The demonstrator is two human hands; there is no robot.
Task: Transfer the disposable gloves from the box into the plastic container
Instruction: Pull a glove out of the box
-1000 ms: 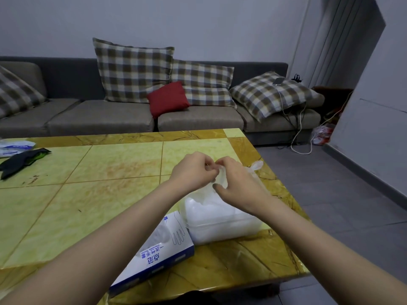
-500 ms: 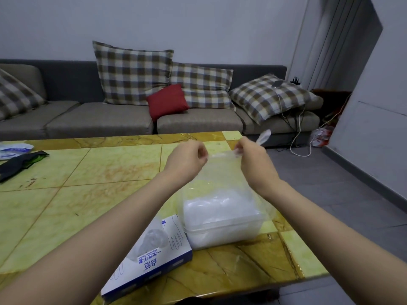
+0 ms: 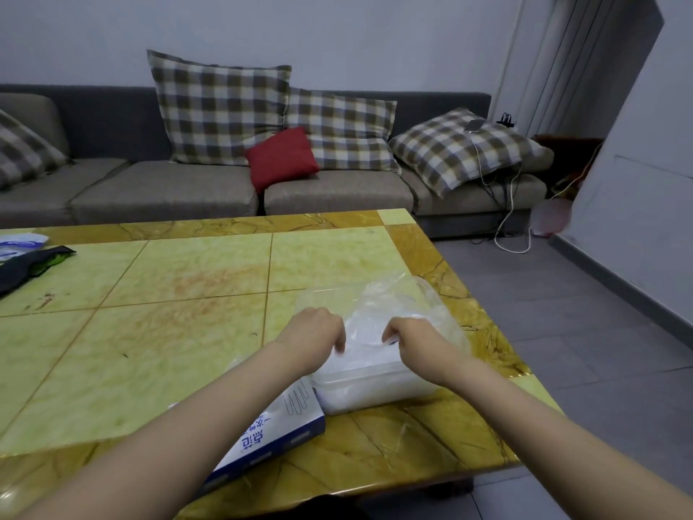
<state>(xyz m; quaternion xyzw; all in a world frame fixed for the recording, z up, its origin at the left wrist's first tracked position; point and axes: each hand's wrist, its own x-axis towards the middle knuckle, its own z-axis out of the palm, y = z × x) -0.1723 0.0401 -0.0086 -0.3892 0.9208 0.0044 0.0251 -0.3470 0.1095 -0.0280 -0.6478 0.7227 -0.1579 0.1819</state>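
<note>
Many gloves (image 3: 365, 360) already fill the plastic container (image 3: 375, 394), above which the left hand (image 3: 314, 334) and right hand (image 3: 414, 341) pinch another glove (image 3: 397, 305) with curled fingers, the adjacent box (image 3: 279, 425) perhaps unemptied.

glove box (image 3: 288, 422): half under left forearm (image 3: 195, 422) | fingers (image 3: 338, 338): blurred | left-edge packet (image 3: 18, 243): cut off

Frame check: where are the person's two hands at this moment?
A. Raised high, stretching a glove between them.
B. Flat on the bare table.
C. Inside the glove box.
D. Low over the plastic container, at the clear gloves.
D: the left hand and right hand sit low over the plastic container, fingers pointing down at the clear gloves in it.
</note>
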